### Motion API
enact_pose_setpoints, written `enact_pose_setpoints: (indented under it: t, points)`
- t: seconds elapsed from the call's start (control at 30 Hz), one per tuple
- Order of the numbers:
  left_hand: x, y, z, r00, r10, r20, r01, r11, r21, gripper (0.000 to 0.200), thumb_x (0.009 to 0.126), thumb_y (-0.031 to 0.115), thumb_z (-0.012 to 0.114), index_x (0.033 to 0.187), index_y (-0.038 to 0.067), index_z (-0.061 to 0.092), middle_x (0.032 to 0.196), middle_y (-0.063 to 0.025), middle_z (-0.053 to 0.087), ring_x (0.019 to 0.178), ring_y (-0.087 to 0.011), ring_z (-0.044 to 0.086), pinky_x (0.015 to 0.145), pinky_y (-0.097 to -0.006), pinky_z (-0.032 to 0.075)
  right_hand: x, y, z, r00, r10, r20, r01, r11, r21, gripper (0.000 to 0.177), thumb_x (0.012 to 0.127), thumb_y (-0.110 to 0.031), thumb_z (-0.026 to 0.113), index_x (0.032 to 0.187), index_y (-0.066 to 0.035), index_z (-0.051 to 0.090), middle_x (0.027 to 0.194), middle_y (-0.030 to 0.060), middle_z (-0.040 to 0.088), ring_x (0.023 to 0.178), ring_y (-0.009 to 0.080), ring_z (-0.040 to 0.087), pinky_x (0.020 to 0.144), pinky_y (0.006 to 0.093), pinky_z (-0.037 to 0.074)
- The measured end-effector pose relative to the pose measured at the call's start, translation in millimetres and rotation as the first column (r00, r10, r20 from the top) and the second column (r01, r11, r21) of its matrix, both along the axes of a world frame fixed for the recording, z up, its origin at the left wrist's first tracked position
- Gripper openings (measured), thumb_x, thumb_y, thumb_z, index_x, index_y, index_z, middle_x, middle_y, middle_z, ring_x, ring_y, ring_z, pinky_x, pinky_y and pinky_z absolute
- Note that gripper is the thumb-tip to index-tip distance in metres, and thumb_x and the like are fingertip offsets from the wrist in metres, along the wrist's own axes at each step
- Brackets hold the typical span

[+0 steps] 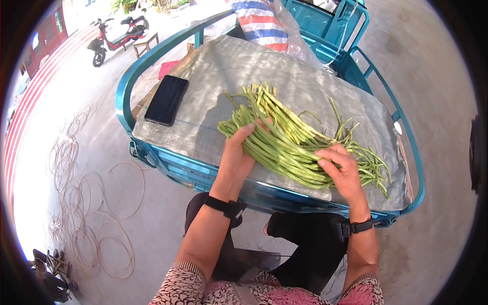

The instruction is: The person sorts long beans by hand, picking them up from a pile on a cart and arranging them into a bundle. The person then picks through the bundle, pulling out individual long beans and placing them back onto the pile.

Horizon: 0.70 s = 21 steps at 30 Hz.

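A bundle of long green beans [284, 152] lies across both my hands, above the grey sheet [213, 71] that covers the cart bed. My left hand [240, 147] is wrapped round the bundle near its left end, thumb on top. Toward the right part of the bundle, my right hand [339, 166] grips the beans with thumb and fingers. Behind the bundle, more long beans [290, 119], some yellowish, rest on the sheet. Thin curled bean ends [373, 162] spread out past my right hand.
A black phone [166, 100] lies on the sheet at the left. Blue rails [124, 91] edge the cart. A striped sack [260, 23] sits at the back. Wire coils [84, 229] lie on the ground at left, and a red scooter [119, 38] stands farther off.
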<state>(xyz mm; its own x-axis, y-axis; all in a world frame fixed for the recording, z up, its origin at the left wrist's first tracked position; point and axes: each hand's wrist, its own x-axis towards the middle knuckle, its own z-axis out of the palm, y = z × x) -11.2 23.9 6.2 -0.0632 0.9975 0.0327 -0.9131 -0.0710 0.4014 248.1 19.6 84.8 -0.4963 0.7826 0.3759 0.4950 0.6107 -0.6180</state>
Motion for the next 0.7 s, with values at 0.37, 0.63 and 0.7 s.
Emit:
enact_pose_setpoints:
  t: [0.37,0.63,0.7]
  points:
    - [4.6,1.2,-0.4,0.998,0.062,0.012,-0.062,0.998,-0.013,0.032,0.092,0.013,0.06,0.119,-0.003,0.056,0.114,-0.0154,0.064,0.107,-0.0235,0.063,0.094,-0.0386,0.053,10.1,-9.0,-2.4,0.999,-0.042,0.026,0.039,0.993,0.115,0.018,0.086,-0.004,0.067,0.103,-0.003,0.071,0.101,0.0084,0.061,0.097,0.0235,0.057,0.085,0.033,0.045]
    - [3.5,-2.5,2.5,0.999,0.051,0.019,-0.051,0.999,0.016,0.037,0.09,0.012,0.066,0.123,0.002,0.053,0.101,-0.0065,0.063,0.096,-0.0206,0.063,0.094,-0.0398,0.052,-1.9,-19.1,-5.6,0.993,-0.113,0.043,0.099,0.964,0.245,0.042,0.077,-0.015,0.076,0.116,-0.007,0.065,0.123,0.012,0.054,0.115,0.0302,0.05,0.098,0.0401,0.041]
    - [5.1,-3.5,3.2,0.998,0.059,0.026,-0.06,0.997,0.044,0.038,0.09,0.012,0.066,0.125,0.005,0.05,0.1,-0.0058,0.063,0.094,-0.0202,0.063,0.095,-0.04,0.051,1.8,-18.2,-10.8,0.988,-0.066,0.142,0.034,0.975,0.219,0.07,0.071,-0.029,0.081,0.133,-0.011,0.055,0.133,0.0145,0.05,0.126,0.0328,0.044,0.109,0.0467,0.03]
